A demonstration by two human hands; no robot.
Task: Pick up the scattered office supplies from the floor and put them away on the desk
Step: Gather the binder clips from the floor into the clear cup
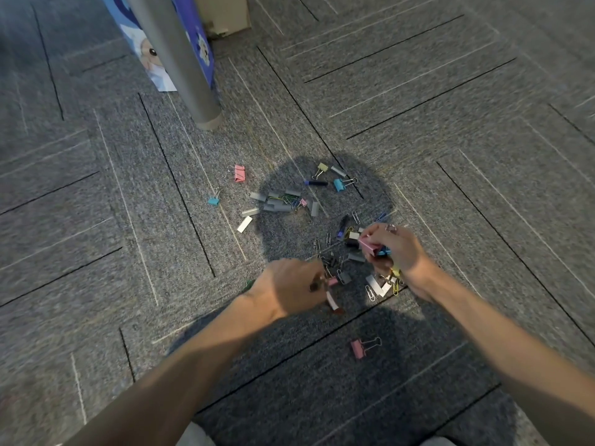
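**Clips All Over the Carpet**

The floor (96, 220) is a rough grey carpet with thin dark and light lines that make zigzag shapes. Many small office things lie on it in a messy heap. There are folding clips with shiny wire loops: a pink clip (239, 173) and a blue clip (213, 201) lie apart on the left side, a yellow clip (322, 167) and a teal clip (339, 185) lie farther away, and another pink clip (358, 348) lies alone, close to the person. Flat grey staple bars (258, 197) sit in a bunch in the middle, with bent wire paper clips (371, 292) around them. A short dark pen cap (317, 182) lies beside the teal clip.

The right hand (397, 249) is closed around a handful of things. A pink box-shaped clip (368, 245) and something blue stick out of its grip. A ring shows on one finger.

The left hand (291, 288) is down on the pile, curled with its back up. It is blurry, so I cannot tell if its grip has anything in it.

A smooth round grey metal leg (180, 59) stands on the carpet farther off. Behind it is a blue bag with a cartoon picture (196, 43). Big dark shadows fall across the pile.
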